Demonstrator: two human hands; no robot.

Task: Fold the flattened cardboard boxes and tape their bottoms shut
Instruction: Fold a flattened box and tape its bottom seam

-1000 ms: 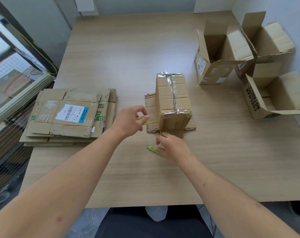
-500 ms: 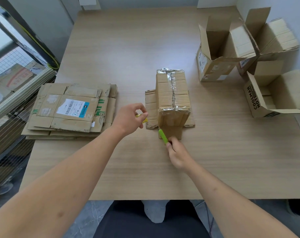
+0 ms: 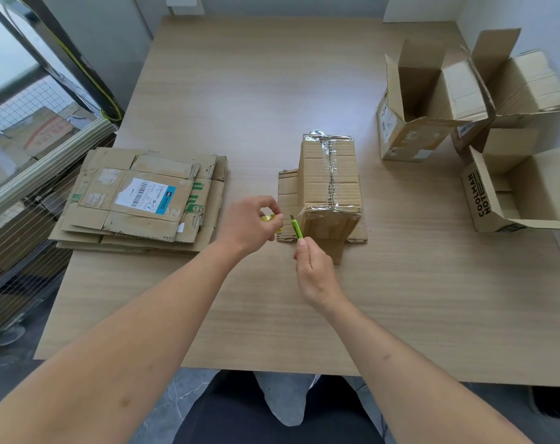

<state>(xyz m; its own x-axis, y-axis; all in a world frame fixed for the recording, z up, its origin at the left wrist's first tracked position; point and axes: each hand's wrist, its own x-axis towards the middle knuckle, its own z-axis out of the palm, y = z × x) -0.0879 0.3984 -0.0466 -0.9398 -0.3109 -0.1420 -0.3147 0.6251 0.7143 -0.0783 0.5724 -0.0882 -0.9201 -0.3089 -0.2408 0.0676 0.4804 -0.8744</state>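
the folded box (image 3: 329,184) stands bottom-up at mid table (image 3: 272,75), resting on its splayed top flaps, a strip of clear tape (image 3: 331,174) run along the centre seam and down over the near edge; left hand (image 3: 249,224) just beside its near left corner, fingers curled round a yellow tape roll (image 3: 268,218), mostly hidden; right hand (image 3: 313,270) pinches a green cutter (image 3: 297,229) between thumb and fingers, blade tip up near that same corner; whether the blade touches the tape cannot be told; judged handling: worn corrugated board, light and fairly stiff across the panels but soft at creases and crushed corners, likely to slide on the smooth top if pushed; best held by pressing down on the taped face or gripping the side walls, not the loose flaps; tape is thin and clingy, so it wants tension while cut; flattened stack (image 3: 144,197) lies well apart to the left, finished boxes (image 3: 432,100) at far right.
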